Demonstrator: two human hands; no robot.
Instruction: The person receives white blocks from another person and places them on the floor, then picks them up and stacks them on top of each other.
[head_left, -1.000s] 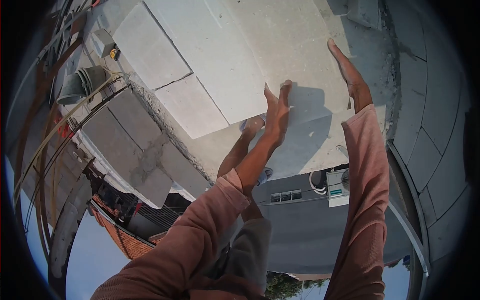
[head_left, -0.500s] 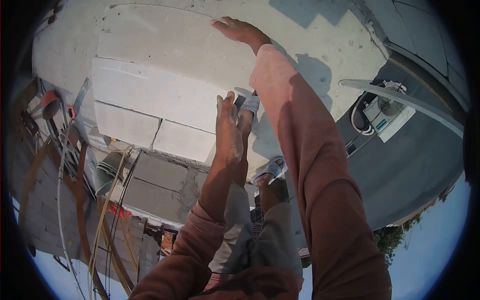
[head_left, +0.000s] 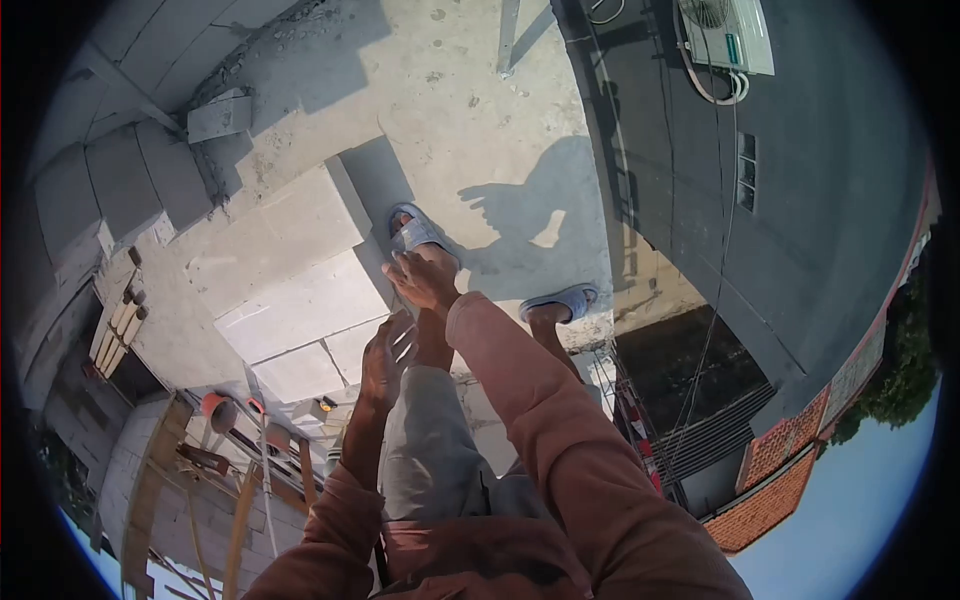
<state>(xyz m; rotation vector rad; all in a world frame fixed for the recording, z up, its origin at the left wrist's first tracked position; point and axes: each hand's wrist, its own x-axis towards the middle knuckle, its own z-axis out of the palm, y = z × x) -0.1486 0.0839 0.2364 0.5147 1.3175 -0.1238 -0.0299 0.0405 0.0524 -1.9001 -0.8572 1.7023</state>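
My left hand (head_left: 385,362) is held beside the near right corner of the white blocks (head_left: 290,320), fingers stretched and slightly apart, with nothing in it. A little farther forward, my right hand (head_left: 424,278) reaches over my left foot, its fingers spread and empty. The pale blocks lie side by side on the concrete floor (head_left: 440,110), a larger sunlit one (head_left: 285,230) on the far side. Blue-grey sandals are on my feet: one sandal (head_left: 415,228) stands by the blocks, the other sandal (head_left: 562,302) near the floor's right edge.
The concrete ends at a drop on the right, with a dark grey wall (head_left: 800,200) and an air conditioner unit (head_left: 745,40) beyond. A loose block (head_left: 219,116) lies far left near a block wall. Lower left are a reddish bucket (head_left: 218,412) and wooden poles (head_left: 240,525).
My view has swung round toward the right-hand edge. My right hand, stretched far over the blocks before, is drawn back close to my left hand. Both stay empty.
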